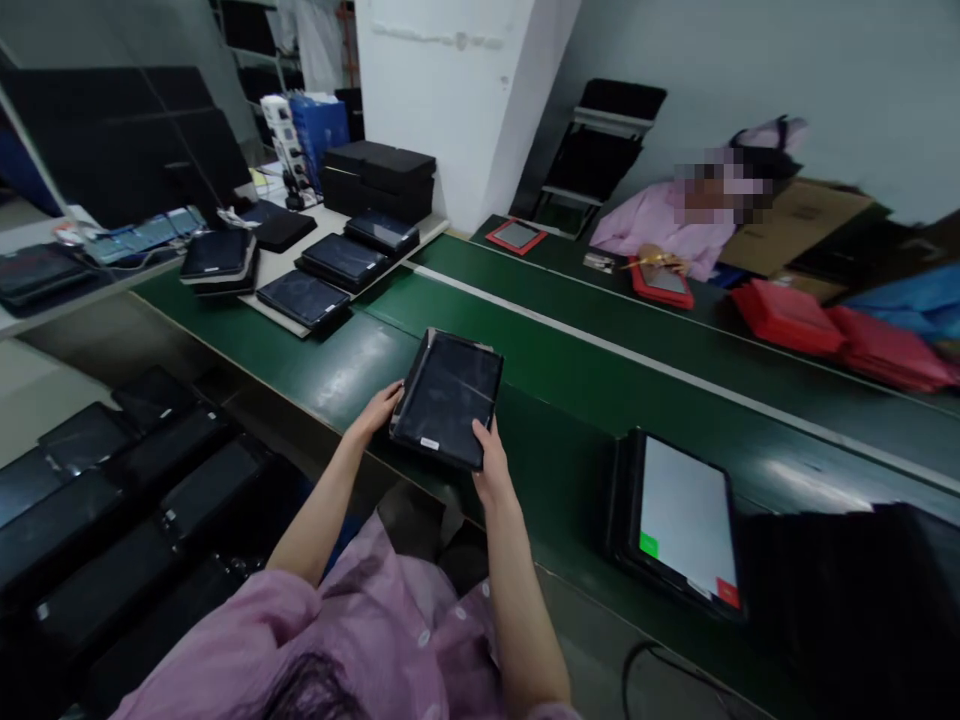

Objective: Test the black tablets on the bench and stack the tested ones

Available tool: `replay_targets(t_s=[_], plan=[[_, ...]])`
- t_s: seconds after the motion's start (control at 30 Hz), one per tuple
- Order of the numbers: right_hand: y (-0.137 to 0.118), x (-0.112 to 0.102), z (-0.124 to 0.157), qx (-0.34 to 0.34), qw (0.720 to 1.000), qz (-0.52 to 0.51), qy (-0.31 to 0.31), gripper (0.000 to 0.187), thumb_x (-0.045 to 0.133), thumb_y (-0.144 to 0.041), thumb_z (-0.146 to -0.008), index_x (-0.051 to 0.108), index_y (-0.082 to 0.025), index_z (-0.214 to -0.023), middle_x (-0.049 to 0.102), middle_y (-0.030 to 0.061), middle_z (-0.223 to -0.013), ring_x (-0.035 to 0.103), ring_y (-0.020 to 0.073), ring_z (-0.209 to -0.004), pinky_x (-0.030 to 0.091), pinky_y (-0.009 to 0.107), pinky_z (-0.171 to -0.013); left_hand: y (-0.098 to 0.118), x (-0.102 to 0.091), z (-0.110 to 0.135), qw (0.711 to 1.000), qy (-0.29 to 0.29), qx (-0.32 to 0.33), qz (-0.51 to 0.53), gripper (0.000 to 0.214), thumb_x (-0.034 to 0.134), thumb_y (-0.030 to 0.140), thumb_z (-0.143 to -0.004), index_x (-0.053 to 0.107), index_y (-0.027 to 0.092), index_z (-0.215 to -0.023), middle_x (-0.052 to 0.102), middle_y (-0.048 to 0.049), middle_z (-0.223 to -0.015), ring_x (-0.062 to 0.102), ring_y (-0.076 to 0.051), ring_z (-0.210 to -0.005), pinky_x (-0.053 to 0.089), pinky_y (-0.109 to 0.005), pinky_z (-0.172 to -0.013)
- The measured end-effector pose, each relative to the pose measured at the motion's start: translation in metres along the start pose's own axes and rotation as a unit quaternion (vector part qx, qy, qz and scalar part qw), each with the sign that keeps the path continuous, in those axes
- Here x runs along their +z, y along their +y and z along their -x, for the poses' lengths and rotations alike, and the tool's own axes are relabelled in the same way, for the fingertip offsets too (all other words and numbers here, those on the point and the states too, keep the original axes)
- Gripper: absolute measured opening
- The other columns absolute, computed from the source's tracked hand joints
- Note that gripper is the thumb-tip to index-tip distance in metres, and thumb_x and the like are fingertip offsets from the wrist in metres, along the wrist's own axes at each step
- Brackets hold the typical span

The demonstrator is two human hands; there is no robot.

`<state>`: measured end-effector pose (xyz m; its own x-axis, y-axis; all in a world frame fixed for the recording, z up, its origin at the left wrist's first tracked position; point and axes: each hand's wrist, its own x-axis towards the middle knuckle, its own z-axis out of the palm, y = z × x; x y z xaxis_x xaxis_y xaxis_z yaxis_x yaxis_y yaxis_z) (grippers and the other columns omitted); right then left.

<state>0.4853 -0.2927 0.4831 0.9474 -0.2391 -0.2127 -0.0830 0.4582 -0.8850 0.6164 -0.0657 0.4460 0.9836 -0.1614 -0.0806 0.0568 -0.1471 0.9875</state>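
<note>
Between my two hands I hold a stack of dark tablets [454,395] above the near edge of the green bench; the top screen is dark, with a small white label at its lower edge. My left hand [379,408] is closed on the stack's left side, its fingers partly hidden beneath. At the right side my right hand [489,460] grips the lower corner, thumb on top. To the right lies another tablet [686,520] on a dark stack, its screen lit white with a green and a red square.
Several dark tablets [304,298] lie on a pale board at the left. Black devices [135,480] fill the lower left. A white strip [570,335] runs along the bench [360,365]. Across it sits a co-worker [652,225] by red-cased tablets [787,318]. Black stacks [840,580] stand at right.
</note>
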Motion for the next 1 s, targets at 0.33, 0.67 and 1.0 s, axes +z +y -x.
replay_targets(t_s=[0.33,0.67,1.0], plan=[[-0.02,-0.084,0.074,-0.043,0.987,0.101,0.114,0.088,0.077,-0.056,-0.089,0.036,-0.045,-0.166,0.05,-0.0064,-0.166,0.047,0.0281,-0.156,0.036,0.05,-0.133,-0.013,0.079,0.05,0.986,-0.149,0.031,-0.074,0.059,0.063,0.06,-0.093,0.072,0.024,-0.14,0.071,-0.0103,-0.145,0.062,-0.034,-0.14,0.045,-0.048,-0.123],[-0.056,-0.08,0.023,-0.132,0.96,0.192,0.155,0.079,0.072,-0.053,-0.092,0.044,-0.038,-0.164,0.04,-0.0035,-0.173,0.033,0.0262,-0.162,0.023,0.048,-0.137,0.063,0.107,0.024,0.992,-0.065,0.105,-0.025,0.056,0.058,0.056,-0.103,0.068,0.022,-0.147,0.066,-0.0081,-0.152,0.059,-0.031,-0.144,0.044,-0.044,-0.124],[-0.054,-0.087,0.003,-0.198,0.922,0.286,0.169,0.071,0.066,-0.055,-0.093,0.052,-0.033,-0.159,0.048,0.0033,-0.168,0.042,0.0283,-0.157,0.03,0.053,-0.133,0.054,0.111,0.018,0.995,-0.041,0.085,-0.038,0.047,0.06,0.041,-0.103,0.07,0.024,-0.145,0.069,-0.0064,-0.149,0.059,-0.028,-0.145,0.039,-0.044,-0.128]])
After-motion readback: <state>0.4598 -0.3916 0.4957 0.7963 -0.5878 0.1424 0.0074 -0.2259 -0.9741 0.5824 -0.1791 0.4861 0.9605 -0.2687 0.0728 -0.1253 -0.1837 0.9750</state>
